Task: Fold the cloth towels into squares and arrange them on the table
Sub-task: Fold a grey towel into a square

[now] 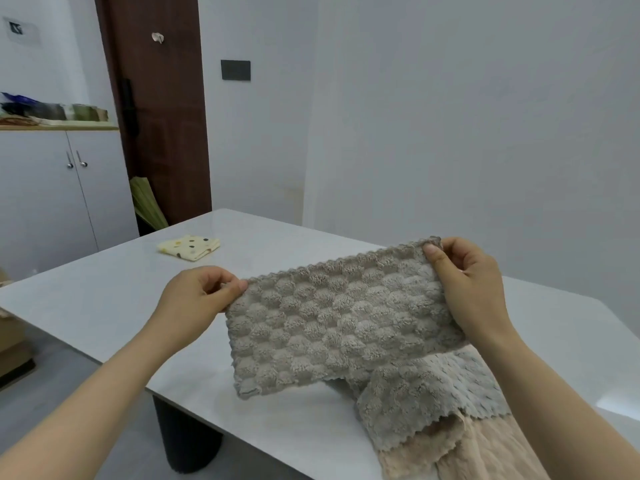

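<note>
I hold a fluffy grey-beige towel (pixel 332 320) stretched in the air above the white table (pixel 104 299). My left hand (pixel 197 296) pinches its upper left corner and my right hand (pixel 467 282) pinches its upper right corner. The towel hangs folded over, its lower edge just above the tabletop. Under my right forearm lies a pile of more towels: a grey one (pixel 426 407) on top of a peach one (pixel 460 452). A folded yellow towel with dark dots (pixel 189 247) rests flat near the far left edge of the table.
The table's near left edge runs diagonally, with a dark round leg (pixel 187 441) below it. A white cabinet (pixel 52 188) with clutter on top stands at the left, beside a dark wooden door (pixel 162 109). A cardboard box (pixel 14 341) sits on the floor at the far left.
</note>
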Motion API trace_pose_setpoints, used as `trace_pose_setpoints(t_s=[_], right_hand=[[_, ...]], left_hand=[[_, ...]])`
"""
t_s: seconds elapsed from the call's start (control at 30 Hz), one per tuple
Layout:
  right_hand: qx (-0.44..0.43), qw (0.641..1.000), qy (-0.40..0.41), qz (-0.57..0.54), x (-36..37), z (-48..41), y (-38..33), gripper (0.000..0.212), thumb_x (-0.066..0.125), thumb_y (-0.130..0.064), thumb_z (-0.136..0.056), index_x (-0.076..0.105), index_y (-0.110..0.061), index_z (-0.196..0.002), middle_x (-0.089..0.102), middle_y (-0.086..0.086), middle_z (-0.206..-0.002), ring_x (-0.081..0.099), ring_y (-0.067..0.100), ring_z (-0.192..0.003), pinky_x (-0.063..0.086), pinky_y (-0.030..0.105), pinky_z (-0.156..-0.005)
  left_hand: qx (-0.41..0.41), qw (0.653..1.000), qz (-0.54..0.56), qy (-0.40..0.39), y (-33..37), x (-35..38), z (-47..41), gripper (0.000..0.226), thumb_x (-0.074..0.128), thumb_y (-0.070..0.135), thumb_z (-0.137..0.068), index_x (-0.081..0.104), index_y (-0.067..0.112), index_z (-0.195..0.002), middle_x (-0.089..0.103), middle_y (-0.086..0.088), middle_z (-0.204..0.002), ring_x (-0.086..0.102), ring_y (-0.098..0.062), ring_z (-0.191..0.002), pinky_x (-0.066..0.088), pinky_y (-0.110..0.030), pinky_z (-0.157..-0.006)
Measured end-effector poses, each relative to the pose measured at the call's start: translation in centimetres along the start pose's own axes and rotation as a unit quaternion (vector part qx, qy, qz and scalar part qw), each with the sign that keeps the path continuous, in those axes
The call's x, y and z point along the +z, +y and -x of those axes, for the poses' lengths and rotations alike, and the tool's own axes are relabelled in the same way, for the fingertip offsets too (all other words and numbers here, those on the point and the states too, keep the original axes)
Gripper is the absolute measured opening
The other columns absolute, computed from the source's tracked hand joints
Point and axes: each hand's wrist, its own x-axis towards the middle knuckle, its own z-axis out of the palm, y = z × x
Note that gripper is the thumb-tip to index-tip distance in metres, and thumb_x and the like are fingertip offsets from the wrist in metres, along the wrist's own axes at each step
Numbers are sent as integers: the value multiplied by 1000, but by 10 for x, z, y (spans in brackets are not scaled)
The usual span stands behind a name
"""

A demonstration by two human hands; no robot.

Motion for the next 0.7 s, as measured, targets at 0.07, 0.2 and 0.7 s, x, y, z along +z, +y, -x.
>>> trace_pose_setpoints(t_s=[0.07, 0.2, 0.7], right_hand=[[14, 1000, -3, 3, 2, 6, 4, 19, 59, -24, -94, 61, -16, -77, 44, -9, -53, 36, 2, -43, 36, 11, -43], [34, 999, -8, 25, 7, 15, 16, 18, 58, -24, -95, 59, -18, -77, 42, -12, -43, 34, 6, -37, 36, 18, -39], [57, 996, -58, -31, 25, 49, -10, 16, 61, -25, -92, 56, -18, -79, 47, -7, -43, 43, 12, -40, 41, 25, -49]], left_hand=[[-37, 998, 47, -23, -4, 3, 2, 26, 61, 30, -90, 66, 8, -77, 67, -14, -74, 59, -33, -68, 53, -43, -76], [-85, 988, 126, -18, -6, 21, 9, 28, 52, 32, -94, 62, 7, -87, 66, -11, -80, 62, -27, -72, 50, -41, -71], [-22, 977, 208, 41, 24, 50, 41, 9, 65, 27, -87, 63, 20, -92, 71, -15, -87, 69, -33, -84, 54, -54, -82]])
